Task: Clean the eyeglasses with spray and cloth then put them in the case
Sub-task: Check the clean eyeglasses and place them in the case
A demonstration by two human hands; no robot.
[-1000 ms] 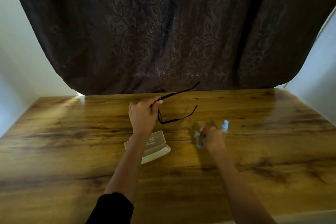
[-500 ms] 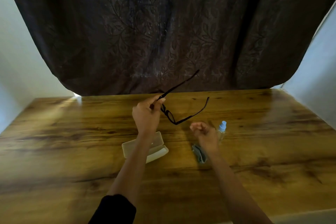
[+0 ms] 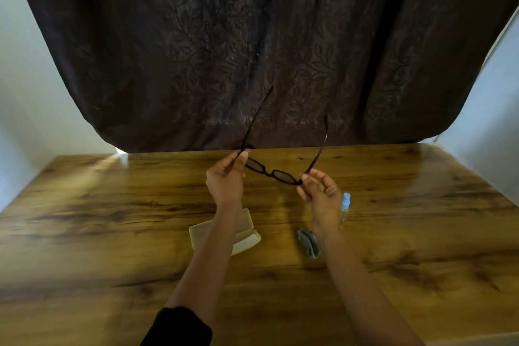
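Dark-framed eyeglasses point(image 3: 273, 173) hang in the air above the table, temples unfolded and pointing away from me. My left hand point(image 3: 226, 181) pinches the left end of the frame. My right hand point(image 3: 320, 194) pinches the right end. An open cream case point(image 3: 247, 236) lies on the table under my left forearm, partly hidden. A grey cloth point(image 3: 309, 241) lies crumpled beside my right wrist. The small spray bottle with a pale blue cap point(image 3: 346, 201) stands just right of my right hand, its body mostly hidden.
The wooden table point(image 3: 112, 219) stretches wide on both sides. A dark patterned curtain point(image 3: 252, 50) hangs behind its far edge, and pale walls flank it. The table's near edge shows at the bottom right.
My right hand left the cloth on the table and rose to grip the right end of the glasses. My left hand lifted the glasses higher and turned the frame toward me.
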